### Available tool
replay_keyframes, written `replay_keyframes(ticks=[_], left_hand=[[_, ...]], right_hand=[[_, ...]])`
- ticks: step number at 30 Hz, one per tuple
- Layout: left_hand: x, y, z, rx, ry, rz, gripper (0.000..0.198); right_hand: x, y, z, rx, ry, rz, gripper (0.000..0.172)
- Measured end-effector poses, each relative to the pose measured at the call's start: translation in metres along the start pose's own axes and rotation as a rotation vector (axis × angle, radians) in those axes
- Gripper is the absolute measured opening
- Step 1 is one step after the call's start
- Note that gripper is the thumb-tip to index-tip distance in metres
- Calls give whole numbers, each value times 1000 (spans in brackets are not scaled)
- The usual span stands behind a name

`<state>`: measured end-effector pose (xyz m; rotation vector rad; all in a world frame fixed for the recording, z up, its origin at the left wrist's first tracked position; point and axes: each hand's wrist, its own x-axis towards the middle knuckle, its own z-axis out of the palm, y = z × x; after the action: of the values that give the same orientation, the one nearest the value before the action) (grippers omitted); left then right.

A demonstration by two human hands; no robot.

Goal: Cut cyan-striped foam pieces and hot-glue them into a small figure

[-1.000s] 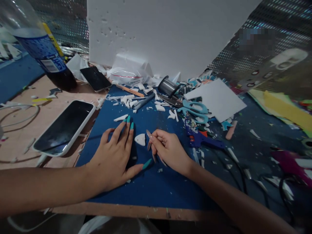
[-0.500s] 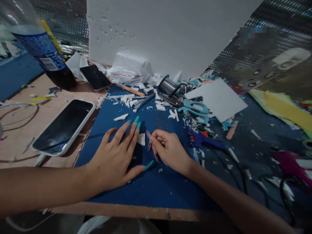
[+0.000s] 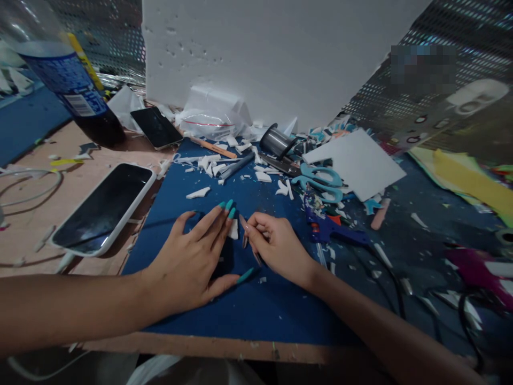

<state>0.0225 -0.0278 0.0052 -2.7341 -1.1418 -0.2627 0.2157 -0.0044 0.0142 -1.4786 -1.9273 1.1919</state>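
Observation:
On the blue cutting mat (image 3: 240, 321), my left hand (image 3: 192, 256) lies palm down with its fingers extended and thumb spread; its nails are long and teal. Beside its fingertips is a small white foam piece (image 3: 233, 230), partly covered by them. My right hand (image 3: 276, 246) is just right of that piece, resting on the mat with thumb and fingers curled into a pinch. Long pale nails show at its tips. Whatever the pinch may hold is hidden.
Teal-handled scissors (image 3: 320, 176), a wire spool (image 3: 276, 141) and foam scraps (image 3: 198, 193) lie beyond. A blue glue gun (image 3: 336, 230) with its cord is at right. A phone (image 3: 106, 208) and a tilted soda bottle (image 3: 80, 96) occupy the left; a white foam board (image 3: 260, 59) stands behind.
My left fingers have shifted slightly right and down, covering more of the white foam piece. My right hand has barely moved.

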Motion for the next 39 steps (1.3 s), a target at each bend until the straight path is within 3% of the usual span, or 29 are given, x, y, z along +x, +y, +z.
replay_keyframes(ticks=[20,36,39], left_hand=[[-1,0,1,-12,10,-27,76],[0,-8,1,-112,-28,-40,68],[2,-13,0,-184,-59,-64,59]], right_hand=[[3,-5,0,-46,15,21,26],[4,-6,-1,-41,-27,54,26],[5,-6,-2,-41,-28,60,25]])
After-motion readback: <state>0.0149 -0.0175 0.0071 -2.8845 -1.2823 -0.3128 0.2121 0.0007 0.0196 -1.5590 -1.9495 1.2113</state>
